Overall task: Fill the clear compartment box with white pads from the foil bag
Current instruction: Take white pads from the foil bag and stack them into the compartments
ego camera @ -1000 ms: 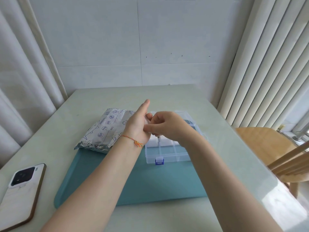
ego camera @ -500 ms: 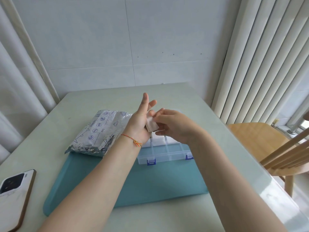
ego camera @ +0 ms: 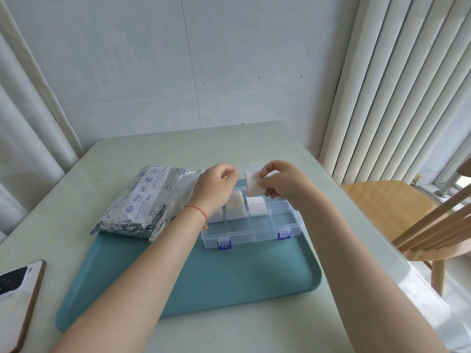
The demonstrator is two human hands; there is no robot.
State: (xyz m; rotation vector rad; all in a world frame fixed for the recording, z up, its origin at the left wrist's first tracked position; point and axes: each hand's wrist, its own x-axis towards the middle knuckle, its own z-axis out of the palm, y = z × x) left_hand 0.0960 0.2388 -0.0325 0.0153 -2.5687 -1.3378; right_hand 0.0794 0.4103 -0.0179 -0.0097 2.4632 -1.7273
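The clear compartment box point(ego camera: 254, 231) with blue latches stands open on the teal tray point(ego camera: 229, 278). White pads point(ego camera: 257, 208) fill several of its back compartments. My right hand point(ego camera: 283, 183) pinches a small stack of white pads point(ego camera: 252, 186) upright above the box. My left hand point(ego camera: 216, 187) hovers over the box's left side with its fingers loosely curled, holding nothing that I can see. The printed foil bag point(ego camera: 145, 202) lies to the left, partly on the tray.
A phone point(ego camera: 17, 299) lies face down at the table's near left edge. A wooden chair point(ego camera: 407, 220) stands to the right of the table. Curtains hang on both sides and a tiled wall is behind.
My left hand has let go of the pads, curled its fingers and dropped toward the box. The right hand now holds the pads alone, further right. The camera has tilted.
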